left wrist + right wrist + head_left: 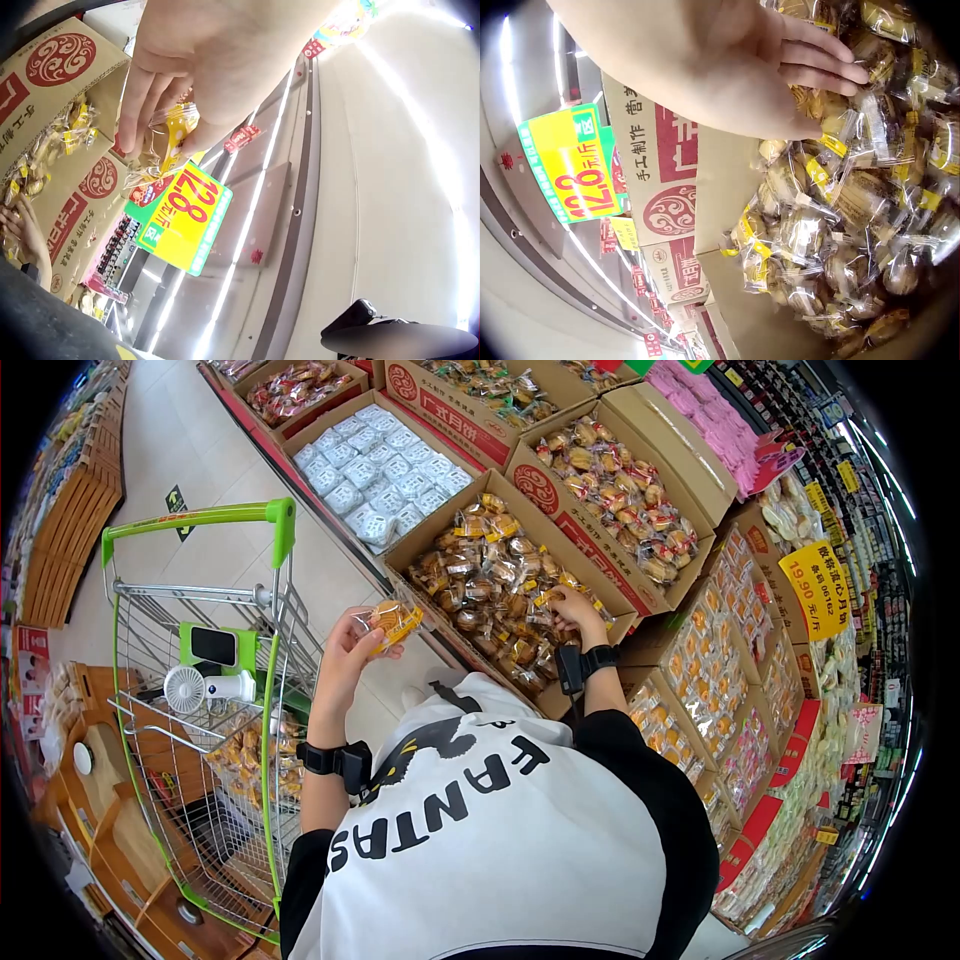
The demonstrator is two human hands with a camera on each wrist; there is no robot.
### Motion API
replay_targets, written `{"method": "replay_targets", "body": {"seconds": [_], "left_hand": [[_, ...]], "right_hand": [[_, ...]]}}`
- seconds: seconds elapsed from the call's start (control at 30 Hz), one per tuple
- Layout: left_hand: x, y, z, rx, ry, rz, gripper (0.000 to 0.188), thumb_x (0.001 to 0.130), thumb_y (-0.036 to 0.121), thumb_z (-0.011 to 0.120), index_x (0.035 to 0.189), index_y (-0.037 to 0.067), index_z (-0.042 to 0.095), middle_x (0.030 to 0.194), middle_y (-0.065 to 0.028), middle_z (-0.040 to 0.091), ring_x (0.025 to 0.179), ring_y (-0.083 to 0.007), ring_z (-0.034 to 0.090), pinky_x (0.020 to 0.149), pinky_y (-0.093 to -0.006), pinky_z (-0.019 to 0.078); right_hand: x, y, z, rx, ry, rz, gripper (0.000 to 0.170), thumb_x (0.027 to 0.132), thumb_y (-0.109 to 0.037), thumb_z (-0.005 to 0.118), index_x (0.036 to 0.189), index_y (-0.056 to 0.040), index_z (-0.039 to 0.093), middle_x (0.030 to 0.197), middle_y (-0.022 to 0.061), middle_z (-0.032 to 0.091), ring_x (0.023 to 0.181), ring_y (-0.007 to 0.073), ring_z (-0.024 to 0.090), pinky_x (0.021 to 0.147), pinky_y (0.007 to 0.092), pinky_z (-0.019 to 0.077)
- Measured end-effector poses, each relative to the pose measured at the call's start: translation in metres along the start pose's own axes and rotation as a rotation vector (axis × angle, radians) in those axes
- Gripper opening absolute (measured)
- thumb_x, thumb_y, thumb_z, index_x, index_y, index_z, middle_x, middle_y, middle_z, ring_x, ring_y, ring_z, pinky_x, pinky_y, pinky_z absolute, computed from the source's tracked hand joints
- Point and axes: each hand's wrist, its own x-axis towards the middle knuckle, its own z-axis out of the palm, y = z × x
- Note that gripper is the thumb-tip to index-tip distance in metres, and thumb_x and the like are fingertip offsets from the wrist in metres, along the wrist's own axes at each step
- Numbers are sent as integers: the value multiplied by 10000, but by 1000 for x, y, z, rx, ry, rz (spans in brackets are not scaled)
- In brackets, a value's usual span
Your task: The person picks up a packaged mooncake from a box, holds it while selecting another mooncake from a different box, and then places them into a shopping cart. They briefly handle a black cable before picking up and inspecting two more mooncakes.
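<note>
In the head view my left hand holds up a mooncake in a clear wrapper with a yellow band, beside the near corner of a cardboard box. The left wrist view shows the wrapper between thumb and fingers. My right hand is down in that box, over a heap of similar wrapped mooncakes. From the right wrist, its fingers lie fairly straight across the packets, with the thumb apart from them at a yellow-banded wrapper. The cardboard wall rises beside this hand.
To the left stands a shopping cart with a phone, a small white fan and a bag of goods. White packets and more boxed mooncakes adjoin the box. A price sign hangs above.
</note>
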Motion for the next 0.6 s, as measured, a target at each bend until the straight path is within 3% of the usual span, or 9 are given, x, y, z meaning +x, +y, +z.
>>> {"method": "replay_targets", "body": {"seconds": [0.13,0.33,0.43,0.6], "left_hand": [[0,-1,-1,4,-2,-12,268,811,91,506,1049,-10,436,948,-115,554,737,-201,592,682,-310,498],[-2,2,1,15,-9,12,262,816,89,500,1050,-11,438,942,-115,558,738,-189,592,674,-297,499],[-3,4,1,15,-25,19,263,817,86,498,1051,-17,437,938,-117,561,739,-183,592,668,-287,499],[-5,9,4,34,-23,21,263,818,92,491,1049,-19,429,945,-123,552,735,-193,587,673,-295,494]], "right_hand": [[-2,-7,1,-20,-70,31,503,813,-269,488,1277,-162,326,641,61,588,488,139,585,419,256,466],[3,-12,9,-141,-74,83,533,837,-312,453,1315,-201,246,664,67,592,467,134,565,419,255,468],[0,-14,12,-127,-86,81,546,828,-335,460,1314,-191,257,797,121,597,422,157,521,425,275,467],[5,-17,13,-215,-54,65,526,821,-365,489,1257,-118,329,745,122,574,405,157,503,401,278,434]]}}
